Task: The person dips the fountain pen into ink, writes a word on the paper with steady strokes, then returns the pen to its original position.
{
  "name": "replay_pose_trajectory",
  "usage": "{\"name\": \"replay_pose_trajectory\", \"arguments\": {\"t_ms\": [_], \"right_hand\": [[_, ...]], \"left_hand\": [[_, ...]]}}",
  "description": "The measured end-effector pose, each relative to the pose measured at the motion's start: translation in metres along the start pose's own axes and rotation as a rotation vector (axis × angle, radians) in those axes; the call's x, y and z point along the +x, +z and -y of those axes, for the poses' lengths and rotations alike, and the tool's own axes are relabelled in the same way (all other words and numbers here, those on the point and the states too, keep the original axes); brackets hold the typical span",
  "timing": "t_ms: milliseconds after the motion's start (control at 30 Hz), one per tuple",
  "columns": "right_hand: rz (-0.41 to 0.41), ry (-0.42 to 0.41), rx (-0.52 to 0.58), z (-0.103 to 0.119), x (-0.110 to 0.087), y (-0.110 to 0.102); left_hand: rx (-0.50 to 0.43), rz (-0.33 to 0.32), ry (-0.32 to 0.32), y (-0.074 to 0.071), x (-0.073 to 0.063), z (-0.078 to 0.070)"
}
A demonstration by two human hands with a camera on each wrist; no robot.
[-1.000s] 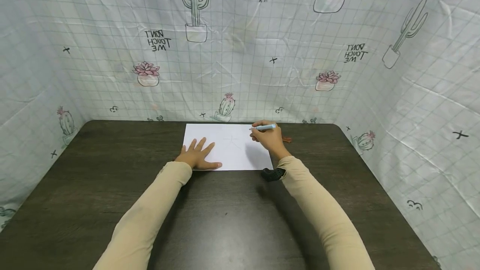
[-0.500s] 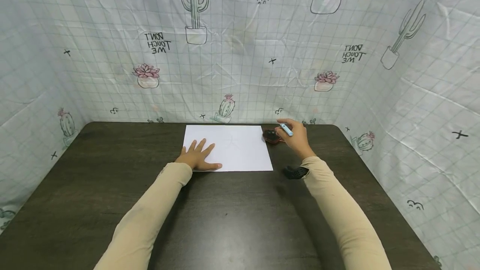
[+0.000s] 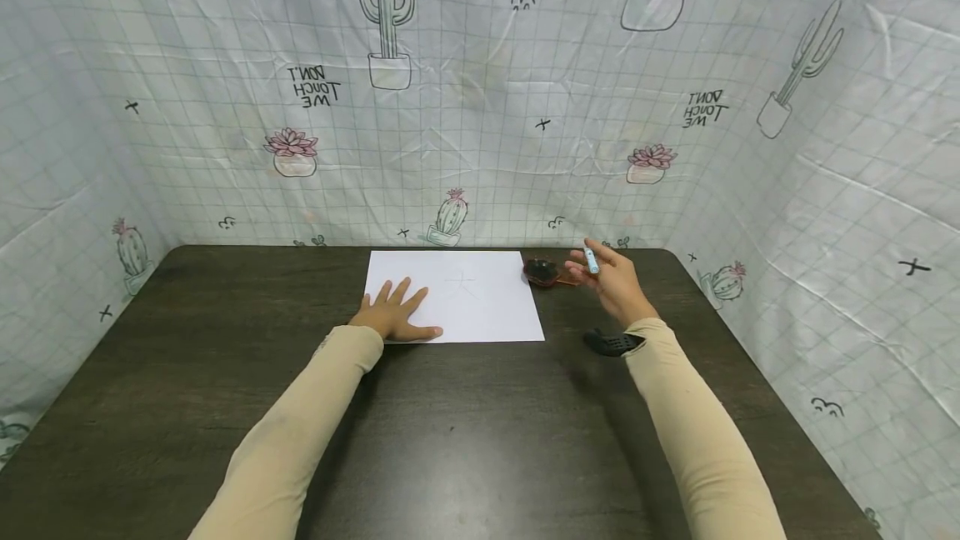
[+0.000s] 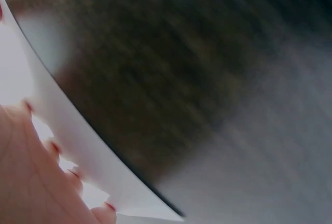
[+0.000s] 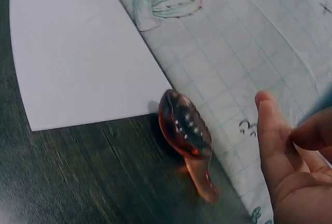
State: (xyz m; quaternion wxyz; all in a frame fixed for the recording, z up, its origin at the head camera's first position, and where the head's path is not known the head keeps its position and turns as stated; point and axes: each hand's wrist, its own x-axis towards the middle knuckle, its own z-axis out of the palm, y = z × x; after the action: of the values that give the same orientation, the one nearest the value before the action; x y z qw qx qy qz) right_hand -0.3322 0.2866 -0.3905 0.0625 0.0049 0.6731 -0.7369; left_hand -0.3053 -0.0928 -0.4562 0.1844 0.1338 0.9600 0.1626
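Observation:
My left hand (image 3: 392,317) lies flat with spread fingers on the left part of a white sheet of paper (image 3: 495,307). Faint thin lines, a cross with slanting strokes under it, mark the sheet's upper middle. To the right of the paper, my right hand (image 3: 617,288) holds a light blue pen (image 3: 592,261) near the thumb and forefinger. Its other fingers are loosely extended. In the right wrist view the pen is barely visible as a blue blur. The left wrist view has the left hand (image 4: 26,172) against the sheet (image 4: 67,125).
An amber brush with a dark bristled head (image 5: 184,123), apparently a hairbrush, lies beside the paper's far right corner. The dark wooden table (image 3: 450,423) meets a cactus-print cloth (image 3: 480,107) at its back and sides. A black band (image 3: 613,343) is on the right wrist.
My right hand has moved right, off the paper, with the pen, whose angle has turned steeper. The brush has come into sight. My left hand stays on the sheet.

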Motion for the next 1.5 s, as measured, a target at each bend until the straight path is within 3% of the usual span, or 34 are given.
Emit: {"name": "replay_pose_trajectory", "arguments": {"t_ms": [233,533,633,833,1100,1500], "right_hand": [[0.038,0.059,0.097,-0.002,-0.003,-0.012],[-0.023,0.109,0.026,-0.011,0.0,-0.013],[-0.07,0.141,-0.031,-0.017,0.001,-0.011],[-0.204,0.173,-0.269,-0.037,0.005,-0.011],[-0.38,0.115,-0.53,-0.056,0.009,-0.006],[-0.461,0.102,-0.64,-0.056,0.011,0.005]], "left_hand": [[-0.008,0.035,-0.022,-0.014,-0.017,-0.015],[-0.001,0.024,-0.014,-0.008,-0.008,-0.006],[0.005,0.028,-0.019,-0.008,-0.008,-0.006],[0.003,0.019,-0.013,-0.003,-0.002,-0.002],[0.002,0.033,-0.014,-0.005,-0.007,-0.005],[-0.005,0.036,-0.016,0.008,0.015,0.01]]}}
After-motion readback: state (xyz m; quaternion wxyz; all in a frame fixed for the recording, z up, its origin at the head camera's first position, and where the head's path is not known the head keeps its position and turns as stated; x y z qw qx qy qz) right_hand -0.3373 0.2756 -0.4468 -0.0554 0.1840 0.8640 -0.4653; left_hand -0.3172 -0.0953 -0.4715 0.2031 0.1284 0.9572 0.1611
